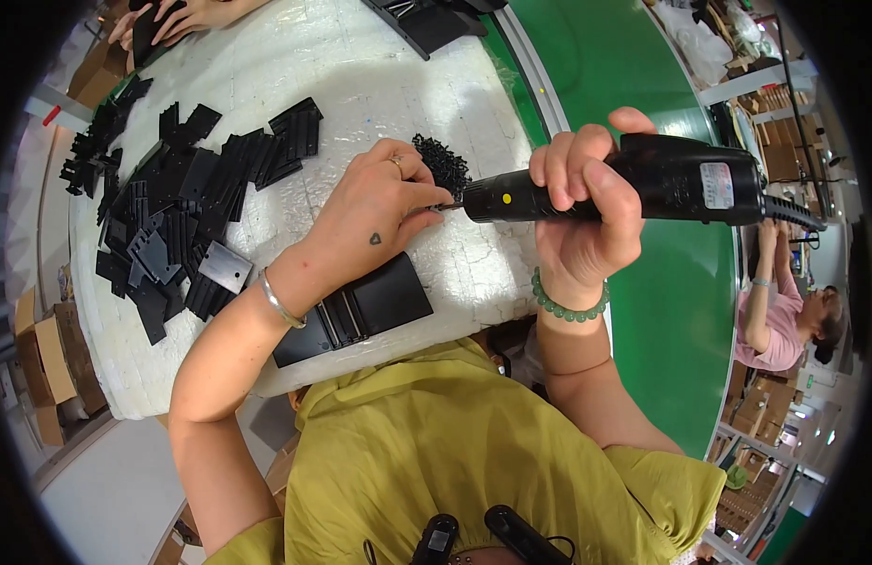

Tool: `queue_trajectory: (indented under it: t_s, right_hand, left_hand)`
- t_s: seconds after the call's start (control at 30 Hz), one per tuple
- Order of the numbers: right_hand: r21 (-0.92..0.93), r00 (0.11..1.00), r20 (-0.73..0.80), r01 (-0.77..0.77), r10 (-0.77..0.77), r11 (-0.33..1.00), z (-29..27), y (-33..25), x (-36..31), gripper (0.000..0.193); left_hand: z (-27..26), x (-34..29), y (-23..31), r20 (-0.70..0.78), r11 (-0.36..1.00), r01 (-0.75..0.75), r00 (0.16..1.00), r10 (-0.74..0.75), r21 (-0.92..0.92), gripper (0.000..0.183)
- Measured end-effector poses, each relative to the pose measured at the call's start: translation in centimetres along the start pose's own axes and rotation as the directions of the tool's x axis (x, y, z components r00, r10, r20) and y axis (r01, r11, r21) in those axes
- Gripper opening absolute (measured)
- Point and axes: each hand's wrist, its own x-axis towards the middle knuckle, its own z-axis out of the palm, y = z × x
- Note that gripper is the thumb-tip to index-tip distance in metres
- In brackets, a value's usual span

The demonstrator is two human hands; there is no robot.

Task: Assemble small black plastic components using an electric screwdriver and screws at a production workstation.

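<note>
My right hand (591, 193) is wrapped round a black corded electric screwdriver (676, 177), held level with its nose to the left. Its thin bit (452, 204) reaches the pinched thumb and forefinger of my left hand (375, 202). Whatever small piece sits between those fingertips is mostly hidden. Just beyond the bit lies a heap of small black screws (442, 162). Below my left hand, near the table's front edge, a flat black plate (394, 294) with metal strips (342, 318) lies partly behind my wrist.
Many black parts (177, 202) are piled at the left of the white-covered table (361, 80). At the far left are another person's hands (186, 17). More black pieces (427, 28) lie at the back. A green surface (643, 311) runs along the right; a person in pink (780, 325) is beyond.
</note>
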Motion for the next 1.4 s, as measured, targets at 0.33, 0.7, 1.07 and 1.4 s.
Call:
queue_trajectory:
  t_s: [0.33,0.7,1.07,1.4]
  right_hand:
    - [0.023,0.995,0.044,0.091,-0.092,0.996,1.0,-2.0,0.6,0.046]
    - [0.159,0.953,0.285,0.054,-0.098,0.986,1.5,-3.7,0.0,0.05]
    - [0.168,0.919,0.375,0.064,-0.124,0.984,2.8,-4.4,-0.1,0.04]
    - [0.117,0.912,0.383,0.111,-0.148,0.987,4.2,-4.4,-1.3,0.043]
  left_hand:
    - [-1.1,0.2,0.8,-0.214,0.999,0.003,0.977,-0.014,-0.052,0.012]
    - [-1.2,-1.2,2.2,-0.246,0.946,0.081,0.956,-0.163,-0.312,0.014]
    - [-1.6,-2.3,2.8,-0.283,0.93,0.071,0.942,-0.181,-0.359,0.014]
    - [-1.5,-3.4,3.8,-0.364,0.939,-0.04,0.927,-0.093,-0.342,0.009]
